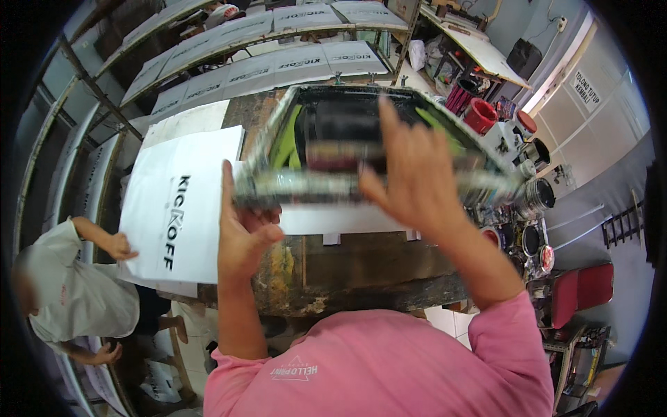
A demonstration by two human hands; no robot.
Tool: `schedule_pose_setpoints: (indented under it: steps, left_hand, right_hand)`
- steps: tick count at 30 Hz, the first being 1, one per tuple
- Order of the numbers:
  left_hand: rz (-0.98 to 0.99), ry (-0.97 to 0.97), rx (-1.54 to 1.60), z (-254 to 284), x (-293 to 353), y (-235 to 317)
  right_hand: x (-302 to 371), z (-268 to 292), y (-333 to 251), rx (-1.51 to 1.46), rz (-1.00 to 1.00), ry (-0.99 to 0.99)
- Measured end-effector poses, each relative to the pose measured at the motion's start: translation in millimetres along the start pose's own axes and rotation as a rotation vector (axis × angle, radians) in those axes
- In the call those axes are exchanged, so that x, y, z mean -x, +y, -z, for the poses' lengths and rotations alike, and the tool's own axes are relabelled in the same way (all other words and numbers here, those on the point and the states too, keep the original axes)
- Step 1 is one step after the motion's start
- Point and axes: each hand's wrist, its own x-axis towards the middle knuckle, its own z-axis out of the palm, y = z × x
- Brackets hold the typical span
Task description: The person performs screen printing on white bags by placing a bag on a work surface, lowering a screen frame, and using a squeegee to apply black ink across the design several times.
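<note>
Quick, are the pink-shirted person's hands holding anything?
Left hand: at the screen-printing frame's corner; grip cannot be told.
Right hand: blurred, over the frame; cannot tell.

The shirt worn is pink and crew-cut in its plainness, with short, loose sleeves of the same pink ending above bare forearms; a small white print joins lettering with a thin triangle outline, and the left hand and right hand are bare
</note>
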Motion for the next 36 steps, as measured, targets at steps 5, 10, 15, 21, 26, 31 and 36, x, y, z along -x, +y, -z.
schedule_pose_setpoints:
  steps: [5, 10, 15, 21, 26, 31, 36]
  left_hand:
    - [0.262, 0.103, -0.483, 10.8, 47.8, -56.7]
    - [0.106, 0.103, -1.091, 51.8, 80.6, -120.9]
    - [0.120, 0.034, -1.244, 63.4, 82.0, -134.5]
    - [0.140, 0.063, -1.185, 61.9, 80.9, -134.5]
    - [0.183, 0.057, -1.172, 63.6, 81.6, -130.9]
    - [0.076, 0.052, -1.235, 66.0, 84.4, -130.6]
    - [0.074, 0.102, -1.086, 67.5, 90.1, -138.3]
  right_hand:
    - [87.4, -44.0, 0.7, -0.164, 0.052, -0.392]
    - [134.4, -98.1, -6.7, -0.357, 0.039, -0.473]
    - [151.5, -140.0, -13.5, -0.330, -0.001, -0.459]
    - [80.9, -210.0, 27.1, -0.266, 0.088, -0.289]
    - [-14.2, -293.3, 81.6, -0.209, 0.087, -0.183]
    - [-114.9, -339.6, 133.8, -0.137, 0.114, -0.190]
    - [-172.6, -334.9, 167.3, -0.248, 0.151, -0.294]
